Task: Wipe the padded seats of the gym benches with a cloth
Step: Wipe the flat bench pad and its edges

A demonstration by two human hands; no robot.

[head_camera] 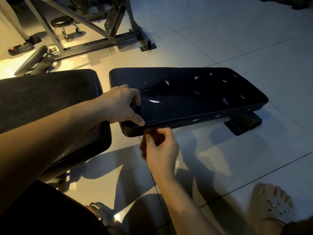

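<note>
Cloth (136, 108) in left hand (118, 104) barely shows against black seat pad (194, 95).

Glossy pale floor tiles (220, 39) catch warm yellow light pooling at the left, where a grey steel machine frame (118, 39) stands by a round black wheeled stool (62, 22); the right lies dimmer, bluish.

Head view: is looking forward and steeply down from the person's head.
Nearness: is hovering close above the black seat pad (194, 94) and tiled floor (228, 43).
</note>
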